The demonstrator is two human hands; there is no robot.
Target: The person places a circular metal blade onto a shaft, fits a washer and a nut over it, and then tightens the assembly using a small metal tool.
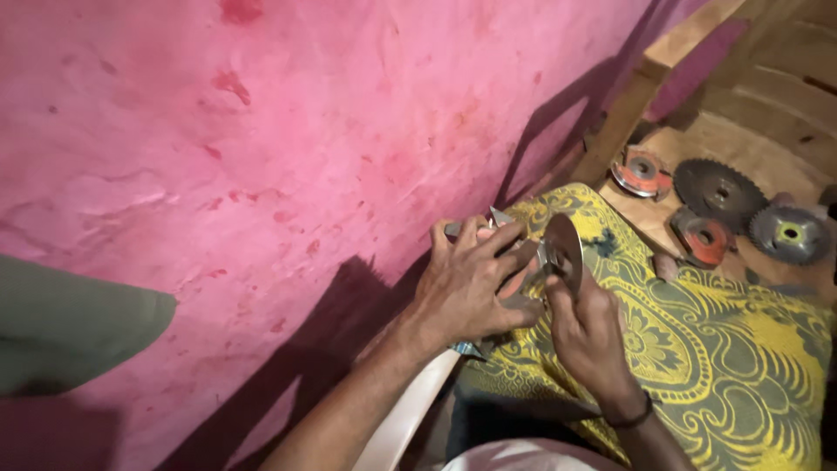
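My left hand [471,279] is wrapped over the body of a small power tool, an angle grinder, whose metal head shows between my fingers. My right hand [588,336] pinches the rim of the round grey disc [565,250] mounted on that tool. Both hands rest over my lap, which is covered by a yellow and grey patterned cloth [732,349]. The grinder's body is mostly hidden under my left hand.
A pink plastered wall [261,157] fills the left. A wooden shelf [663,218] at right bears a toothed saw blade [719,192], two red-centred discs [643,172] [703,237] and a grey flap disc [790,234]. A white chair arm [410,410] lies below my left forearm.
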